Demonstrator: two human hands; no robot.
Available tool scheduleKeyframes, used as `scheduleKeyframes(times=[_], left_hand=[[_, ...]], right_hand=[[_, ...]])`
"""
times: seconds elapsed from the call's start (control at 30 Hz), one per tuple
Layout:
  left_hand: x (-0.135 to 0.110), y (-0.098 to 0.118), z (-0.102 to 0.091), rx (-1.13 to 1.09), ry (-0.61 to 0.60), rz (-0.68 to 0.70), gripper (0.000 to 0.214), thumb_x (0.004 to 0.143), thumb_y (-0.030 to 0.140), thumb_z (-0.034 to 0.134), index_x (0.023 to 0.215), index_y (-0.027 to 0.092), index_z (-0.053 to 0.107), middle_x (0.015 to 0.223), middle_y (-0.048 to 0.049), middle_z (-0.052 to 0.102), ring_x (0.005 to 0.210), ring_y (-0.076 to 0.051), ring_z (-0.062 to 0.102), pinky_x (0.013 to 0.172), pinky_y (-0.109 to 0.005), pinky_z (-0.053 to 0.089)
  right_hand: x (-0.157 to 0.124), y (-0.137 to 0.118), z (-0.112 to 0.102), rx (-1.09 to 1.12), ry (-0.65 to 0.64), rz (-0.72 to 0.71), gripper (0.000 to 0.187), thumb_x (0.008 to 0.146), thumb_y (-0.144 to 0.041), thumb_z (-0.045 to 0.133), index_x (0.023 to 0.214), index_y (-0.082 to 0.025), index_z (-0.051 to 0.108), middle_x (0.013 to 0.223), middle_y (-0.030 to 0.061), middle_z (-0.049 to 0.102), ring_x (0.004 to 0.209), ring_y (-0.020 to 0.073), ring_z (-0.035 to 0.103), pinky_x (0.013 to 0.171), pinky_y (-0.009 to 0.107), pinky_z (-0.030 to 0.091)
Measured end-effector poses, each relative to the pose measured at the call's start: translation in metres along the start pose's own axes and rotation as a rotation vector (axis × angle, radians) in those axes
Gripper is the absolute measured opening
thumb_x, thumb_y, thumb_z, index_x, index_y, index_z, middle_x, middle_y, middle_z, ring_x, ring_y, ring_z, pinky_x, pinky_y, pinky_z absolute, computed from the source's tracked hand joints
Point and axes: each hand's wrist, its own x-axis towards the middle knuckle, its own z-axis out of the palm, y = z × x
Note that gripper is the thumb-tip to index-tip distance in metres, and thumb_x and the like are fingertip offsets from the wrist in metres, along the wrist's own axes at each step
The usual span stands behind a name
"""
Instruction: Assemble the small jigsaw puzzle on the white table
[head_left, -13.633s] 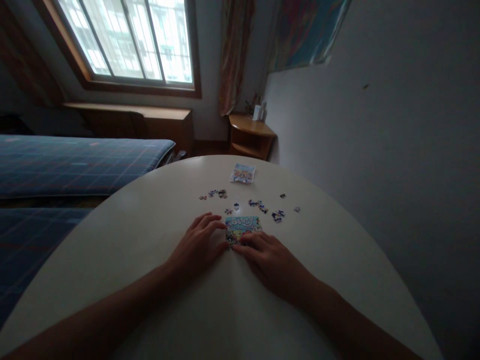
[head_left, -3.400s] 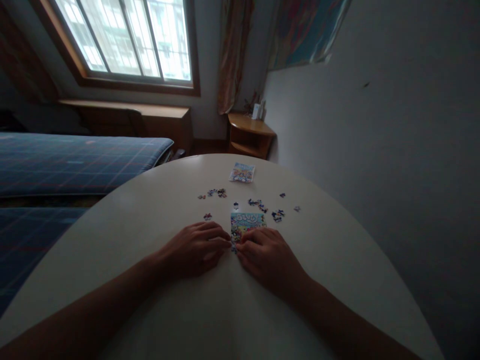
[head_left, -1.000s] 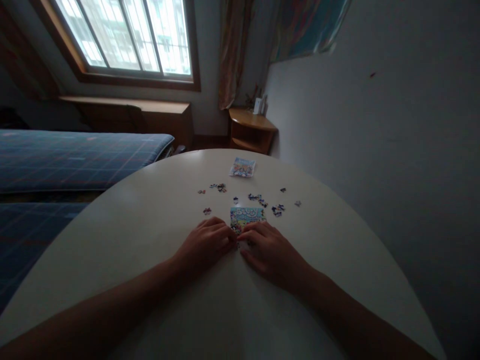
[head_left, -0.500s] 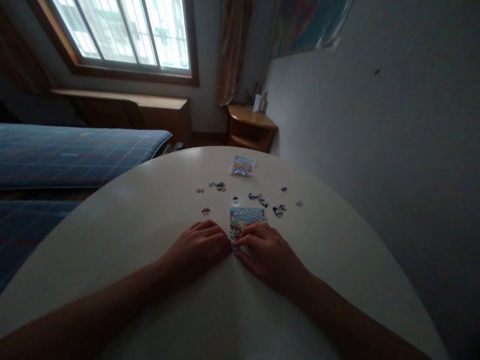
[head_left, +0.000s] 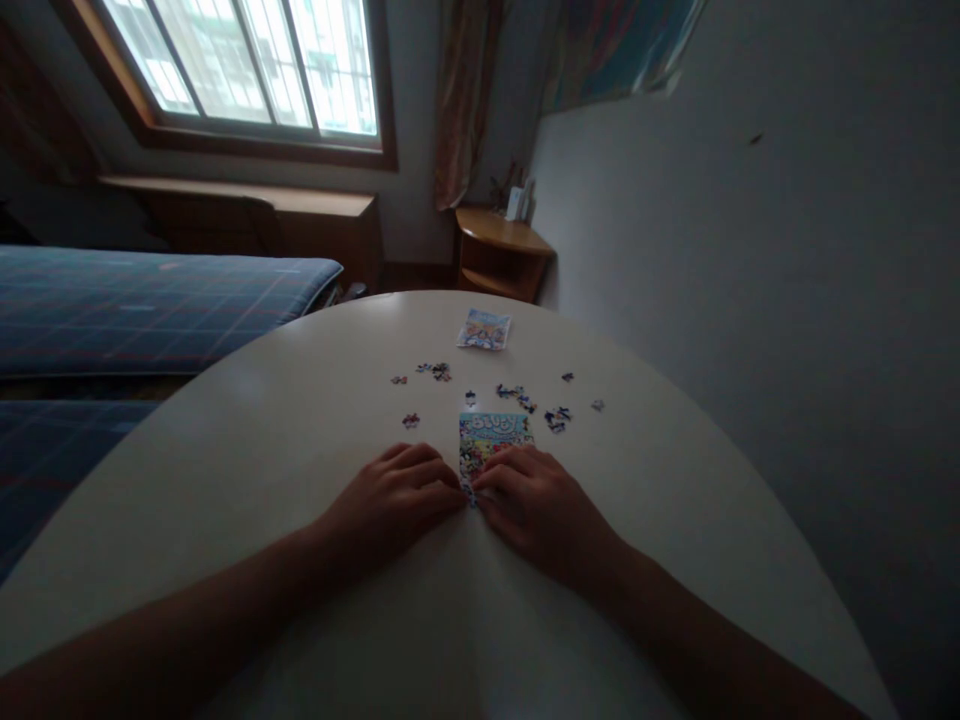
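Note:
A partly assembled jigsaw puzzle (head_left: 491, 430) lies flat on the table, with pale lettering along its blue top strip. At its lower left corner is a small dark-and-white jigsaw piece (head_left: 470, 495). My left hand (head_left: 405, 492) has its fingers closed together, their tips at the piece's left side. From the right, my right hand (head_left: 536, 505) pinches at the same piece and covers the puzzle's lower right part. Whether the piece is joined to the rest is hidden by the fingertips.
Loose jigsaw pieces (head_left: 557, 419) lie scattered beyond the puzzle on the round white table (head_left: 300, 600). A printed picture sheet (head_left: 484, 330) rests farther back. Left of the table stands a bed with a blue plaid mattress (head_left: 165, 310); a corner shelf (head_left: 502, 235) stands behind.
My left fingertips have shifted slightly right at the small piece, and my right thumb has drawn back a little. More of the piece shows between the hands.

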Motion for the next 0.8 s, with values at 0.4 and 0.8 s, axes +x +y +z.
scheduleKeyframes(times=[0.4, 0.8], left_hand=[[0.002, 0.007, -0.006, 0.042, -0.047, 0.036, 0.014, 0.099, 0.019, 0.052, 0.103, 0.021, 0.065, 0.106, -0.0036, 0.070, 0.097, -0.021, 0.061, 0.084, -0.036, 0.049], [0.001, -0.009, -0.016, -0.088, -0.079, 0.121, 0.022, 0.099, 0.018, 0.048, 0.111, 0.021, 0.067, 0.109, -0.0057, 0.073, 0.100, -0.020, 0.061, 0.088, -0.034, 0.052]], right_hand=[[-0.001, 0.001, -0.002, -0.054, -0.037, -0.046, 0.011, 0.087, -0.014, 0.063, 0.095, -0.020, 0.068, 0.102, 0.0069, 0.070, 0.099, 0.0224, 0.062, 0.091, 0.041, 0.048], [-0.002, -0.001, -0.014, -0.063, -0.111, -0.122, 0.016, 0.091, -0.017, 0.059, 0.105, -0.021, 0.065, 0.108, 0.0084, 0.069, 0.104, 0.0225, 0.062, 0.094, 0.042, 0.048]])
